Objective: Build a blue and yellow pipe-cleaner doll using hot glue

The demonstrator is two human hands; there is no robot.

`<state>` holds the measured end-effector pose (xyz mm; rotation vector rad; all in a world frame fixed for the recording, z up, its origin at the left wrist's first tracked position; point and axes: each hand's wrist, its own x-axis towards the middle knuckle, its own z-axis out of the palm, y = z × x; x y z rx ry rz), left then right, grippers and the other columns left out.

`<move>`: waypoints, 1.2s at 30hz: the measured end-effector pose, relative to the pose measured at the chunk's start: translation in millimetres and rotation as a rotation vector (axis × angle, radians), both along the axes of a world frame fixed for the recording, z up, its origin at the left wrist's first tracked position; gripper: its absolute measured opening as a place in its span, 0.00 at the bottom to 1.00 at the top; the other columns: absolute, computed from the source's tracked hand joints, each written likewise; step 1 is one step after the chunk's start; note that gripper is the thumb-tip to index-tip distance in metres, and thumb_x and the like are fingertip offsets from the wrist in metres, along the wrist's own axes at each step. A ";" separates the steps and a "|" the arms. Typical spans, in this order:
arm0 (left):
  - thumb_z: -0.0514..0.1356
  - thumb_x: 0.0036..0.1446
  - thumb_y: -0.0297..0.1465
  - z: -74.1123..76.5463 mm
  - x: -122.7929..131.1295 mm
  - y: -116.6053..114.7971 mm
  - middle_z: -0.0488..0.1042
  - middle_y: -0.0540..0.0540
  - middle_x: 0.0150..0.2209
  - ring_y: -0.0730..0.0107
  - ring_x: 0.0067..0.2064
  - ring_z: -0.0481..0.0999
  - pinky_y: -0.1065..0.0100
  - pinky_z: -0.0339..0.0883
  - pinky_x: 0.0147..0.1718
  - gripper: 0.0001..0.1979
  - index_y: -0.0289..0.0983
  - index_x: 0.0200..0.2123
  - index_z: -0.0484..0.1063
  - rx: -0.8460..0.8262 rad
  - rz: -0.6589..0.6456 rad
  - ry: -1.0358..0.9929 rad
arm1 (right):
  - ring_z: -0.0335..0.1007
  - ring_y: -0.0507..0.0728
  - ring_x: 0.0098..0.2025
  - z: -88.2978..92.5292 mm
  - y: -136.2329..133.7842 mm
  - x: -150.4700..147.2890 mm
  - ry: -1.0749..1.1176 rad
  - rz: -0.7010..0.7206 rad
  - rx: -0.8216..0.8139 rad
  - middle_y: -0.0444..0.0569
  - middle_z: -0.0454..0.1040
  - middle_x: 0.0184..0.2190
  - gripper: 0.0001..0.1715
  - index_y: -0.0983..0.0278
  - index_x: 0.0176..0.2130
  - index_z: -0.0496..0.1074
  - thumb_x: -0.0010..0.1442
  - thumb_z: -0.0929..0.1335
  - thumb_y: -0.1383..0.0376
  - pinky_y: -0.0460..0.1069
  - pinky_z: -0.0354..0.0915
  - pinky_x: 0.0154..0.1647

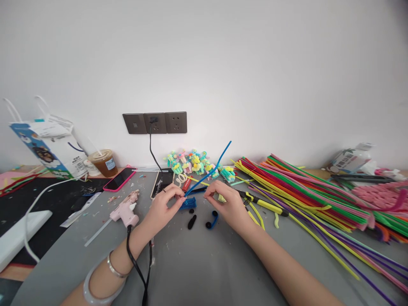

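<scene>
Head view shows a long blue fuzzy pipe cleaner (208,170) held above the grey tabletop (197,263), its free end slanting up toward the wall. The left hand (162,208) pinches its lower end between thumb and fingertips, just over a small folded blue pipe-cleaner piece (188,204); the right hand (228,206) pinches the same stem a little to the side, fingers pressed together. This looks like the bending or wrapping step, and the next move would call for a firm pinch while the wire turns. Near the hands lie a short black piece (191,221) and a curled blue-and-black piece (213,219). A pink glue gun (125,210) lies to the left, a big sheaf of coloured pipe cleaners (306,187) to the right. Farther left, a clear lidded plastic cup (103,162) holds brown drink; a blue-printed paper bag (47,146) hides its contents.
</scene>
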<state>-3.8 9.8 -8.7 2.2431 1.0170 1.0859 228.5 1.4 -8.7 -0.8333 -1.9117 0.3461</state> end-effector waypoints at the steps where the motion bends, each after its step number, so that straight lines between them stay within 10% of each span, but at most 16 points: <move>1: 0.55 0.66 0.29 0.2 0.1 0.0 0.67 0.48 0.34 0.69 0.37 0.69 0.70 0.62 0.38 0.06 0.38 0.34 0.67 0.001 -0.003 -0.001 | 0.66 0.54 0.32 -0.4 -0.2 -0.9 -0.005 -0.002 -0.001 0.46 0.69 0.29 0.10 0.61 0.32 0.66 0.66 0.63 0.70 0.49 0.62 0.34; 17: 0.55 0.66 0.28 2.4 1.1 -1.0 0.67 0.48 0.34 0.70 0.36 0.69 0.70 0.61 0.38 0.06 0.38 0.34 0.67 0.004 -0.008 -0.006 | 0.62 0.54 0.33 2.3 -7.2 -2.5 -0.046 0.028 0.021 0.48 0.68 0.34 0.13 0.61 0.42 0.67 0.68 0.57 0.74 0.47 0.59 0.34; 28: 0.55 0.66 0.29 1.2 0.9 -0.6 0.69 0.48 0.34 0.69 0.37 0.70 0.69 0.63 0.38 0.06 0.37 0.34 0.68 -0.017 -0.013 -0.035 | 0.60 0.53 0.30 -4.6 -4.0 -5.8 -0.038 0.037 -0.070 0.43 0.63 0.29 0.11 0.60 0.32 0.59 0.65 0.64 0.69 0.47 0.58 0.32; 36: 0.59 0.63 0.34 -2.5 2.5 -4.9 0.72 0.49 0.33 0.70 0.34 0.74 0.70 0.68 0.36 0.05 0.38 0.36 0.70 -0.323 -0.106 -0.176 | 0.67 0.55 0.34 -9.2 -9.7 -12.7 -0.090 0.106 -0.061 0.47 0.70 0.33 0.02 0.61 0.39 0.70 0.63 0.69 0.67 0.48 0.64 0.37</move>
